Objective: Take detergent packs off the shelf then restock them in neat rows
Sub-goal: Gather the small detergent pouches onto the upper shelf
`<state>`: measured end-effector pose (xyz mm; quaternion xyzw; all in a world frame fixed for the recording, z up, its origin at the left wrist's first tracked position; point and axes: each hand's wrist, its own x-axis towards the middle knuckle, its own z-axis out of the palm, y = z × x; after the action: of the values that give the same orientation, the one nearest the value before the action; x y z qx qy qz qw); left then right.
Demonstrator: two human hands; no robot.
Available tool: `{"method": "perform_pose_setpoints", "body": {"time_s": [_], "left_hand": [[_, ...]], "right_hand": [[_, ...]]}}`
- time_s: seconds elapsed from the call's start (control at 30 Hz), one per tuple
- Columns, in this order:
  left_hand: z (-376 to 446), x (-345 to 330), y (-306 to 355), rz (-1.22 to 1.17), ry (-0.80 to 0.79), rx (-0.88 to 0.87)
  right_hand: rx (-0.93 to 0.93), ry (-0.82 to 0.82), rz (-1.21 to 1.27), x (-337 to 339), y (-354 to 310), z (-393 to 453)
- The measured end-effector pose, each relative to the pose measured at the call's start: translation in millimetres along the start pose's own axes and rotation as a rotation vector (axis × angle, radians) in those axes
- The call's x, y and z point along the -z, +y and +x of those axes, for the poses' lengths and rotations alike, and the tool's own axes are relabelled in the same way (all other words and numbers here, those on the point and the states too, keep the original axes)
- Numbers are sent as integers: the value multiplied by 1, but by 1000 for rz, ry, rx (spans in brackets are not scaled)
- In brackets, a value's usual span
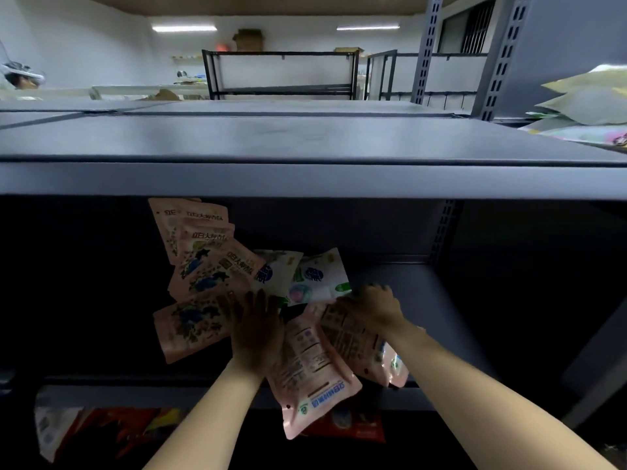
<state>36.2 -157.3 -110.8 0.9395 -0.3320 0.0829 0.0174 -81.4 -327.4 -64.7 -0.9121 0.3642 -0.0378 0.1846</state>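
Note:
Several pink detergent packs [203, 252] lie scattered in a loose heap on the dark middle shelf [400, 276]. Two white packs [319, 278] sit behind them. One pink pack [312, 378] hangs over the shelf's front edge, back side up. My left hand [252, 330] lies flat, fingers spread, on the packs at the heap's centre. My right hand [371, 305] curls over the top edge of another pink pack [349, 337] next to the white ones. Whether it grips that pack firmly is hard to tell in the dim light.
A grey top shelf board [305, 144] juts out above the work area. More bagged goods [583, 103] pile at the upper right. Red and white packets [112, 429] fill the shelf below. A slotted upright [444, 232] stands at the right rear.

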Motion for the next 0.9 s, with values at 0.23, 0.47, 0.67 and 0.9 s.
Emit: {"method": "perform_pose_setpoints", "body": {"time_s": [0.23, 0.47, 0.67, 0.9], "left_hand": [[18, -15, 3, -43, 152, 12], [34, -21, 8, -47, 68, -2], [52, -20, 13, -183, 129, 41], [52, 13, 17, -176, 165, 41]], "right_hand": [[-110, 81, 68, -9, -13, 20], [-115, 208, 398, 1, -20, 29], [-65, 608, 568, 47, -18, 20], [33, 756, 360, 83, -8, 11]]}}
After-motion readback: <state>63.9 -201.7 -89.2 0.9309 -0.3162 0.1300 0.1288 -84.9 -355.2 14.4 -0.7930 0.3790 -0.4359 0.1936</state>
